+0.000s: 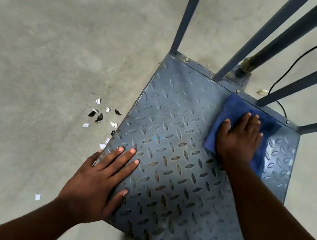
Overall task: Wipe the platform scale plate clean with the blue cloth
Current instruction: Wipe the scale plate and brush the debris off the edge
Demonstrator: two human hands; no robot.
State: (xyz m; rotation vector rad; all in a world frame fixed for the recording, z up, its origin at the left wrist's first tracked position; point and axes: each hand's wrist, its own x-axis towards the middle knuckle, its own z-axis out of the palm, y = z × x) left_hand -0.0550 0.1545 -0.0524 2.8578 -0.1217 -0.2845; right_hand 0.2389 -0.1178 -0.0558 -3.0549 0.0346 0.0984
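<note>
**A:** Head view: the right hand lies flat, fingers straight, pressing the blue cloth onto the scale plate's far right corner, just beside the frame posts.

**B:** The left hand is spread flat on the near left edge. Risks?

**A:** Probably knuckles striking a post, or grime staying in the tread grooves. The paper scraps nearby could get dragged back on.

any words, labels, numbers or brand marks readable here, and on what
No readable text anywhere. The blue-grey diamond-tread steel scale plate bears only its raised pattern, the folded blue cloth under the right hand shows no tag, and the torn white and black paper scraps on the concrete floor are too small to show any print.
</note>
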